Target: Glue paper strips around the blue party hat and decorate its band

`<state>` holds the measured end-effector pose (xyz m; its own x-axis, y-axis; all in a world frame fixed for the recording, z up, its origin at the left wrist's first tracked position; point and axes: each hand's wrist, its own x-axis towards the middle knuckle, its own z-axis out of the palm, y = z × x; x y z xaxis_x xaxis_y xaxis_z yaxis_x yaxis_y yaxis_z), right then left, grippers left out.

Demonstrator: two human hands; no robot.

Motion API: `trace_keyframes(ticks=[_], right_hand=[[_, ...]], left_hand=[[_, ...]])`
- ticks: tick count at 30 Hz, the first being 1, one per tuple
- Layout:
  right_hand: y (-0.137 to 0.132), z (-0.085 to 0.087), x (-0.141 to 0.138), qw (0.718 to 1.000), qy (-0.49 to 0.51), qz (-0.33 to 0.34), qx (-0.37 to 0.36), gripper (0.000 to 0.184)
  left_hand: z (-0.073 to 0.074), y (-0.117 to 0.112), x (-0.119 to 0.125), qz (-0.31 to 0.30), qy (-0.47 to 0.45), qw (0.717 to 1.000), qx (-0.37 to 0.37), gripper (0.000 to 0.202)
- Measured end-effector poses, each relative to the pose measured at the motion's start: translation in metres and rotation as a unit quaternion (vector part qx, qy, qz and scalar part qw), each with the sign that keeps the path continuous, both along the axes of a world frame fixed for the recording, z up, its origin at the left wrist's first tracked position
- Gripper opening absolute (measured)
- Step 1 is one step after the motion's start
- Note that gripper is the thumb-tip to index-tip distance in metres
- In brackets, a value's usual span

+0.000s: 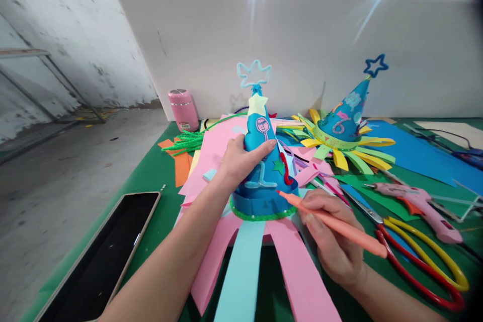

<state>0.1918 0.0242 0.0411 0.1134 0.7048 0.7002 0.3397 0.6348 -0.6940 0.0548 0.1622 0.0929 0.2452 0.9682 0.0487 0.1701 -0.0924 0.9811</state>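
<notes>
A blue cone party hat (258, 206) stands upright before me, with a light blue wire star (254, 73) on its tip and pink and pale blue paper strips (241, 266) spreading from its base. My left hand (245, 158) is wrapped round the cone's left side, thumb across its front. In my right hand (332, 236) is an orange marker pen (339, 226), gripped like a pencil. Its tip is at the hat's lower band, right of the pale blue "1"; whether it touches I cannot tell. A green star and a red curl decorate the cone.
A second blue party hat (339, 121) with yellow and green strips stands back right. Scissors (418, 256) and a pink glue gun (418, 204) lie right. A phone (109, 256) rests left. Behind are a pink flask (183, 110), green pipe cleaners (184, 142) and a white board (302, 45).
</notes>
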Motion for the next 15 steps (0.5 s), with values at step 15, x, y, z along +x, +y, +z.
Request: trace_keyframes(ticks=[15], right_hand=[[-0.0004, -0.0010, -0.0002, 0.999, -0.023, -0.020, -0.010, 0.013]], left_hand=[[-0.0013, 0.0011, -0.0008, 0.006, 0.010, 1.000, 0.005, 0.055]])
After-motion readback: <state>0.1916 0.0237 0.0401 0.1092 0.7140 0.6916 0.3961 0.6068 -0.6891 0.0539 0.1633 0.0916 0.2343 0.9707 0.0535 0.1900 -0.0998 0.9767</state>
